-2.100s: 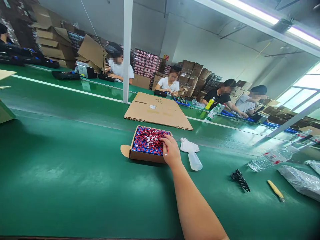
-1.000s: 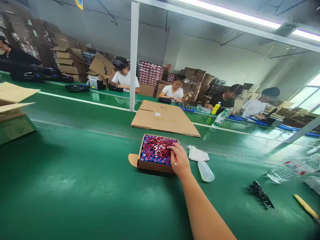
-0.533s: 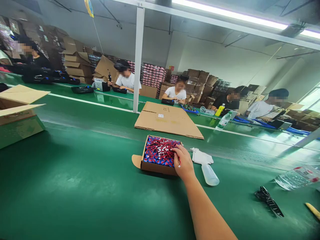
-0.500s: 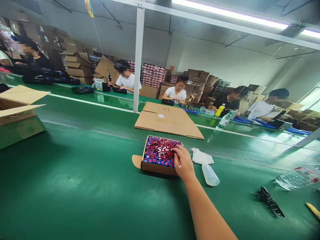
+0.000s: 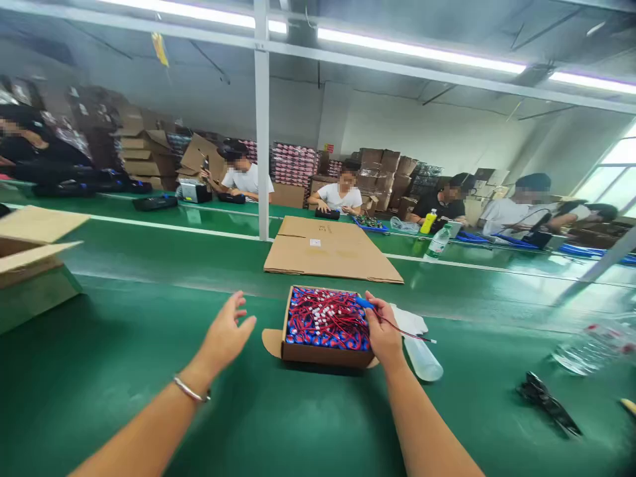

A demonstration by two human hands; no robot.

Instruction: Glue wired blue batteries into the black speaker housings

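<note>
While the right hand (image 5: 384, 336) holds one blue cylinder (image 5: 363, 302), one box (image 5: 325, 356)

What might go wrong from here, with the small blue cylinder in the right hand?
1. The thin red wire extending from the small blue cylinder could snag on the tangled red wires in the brown cardboard box.
2. The right hand is near the translucent plastic container, so it could knock it aside.
</note>
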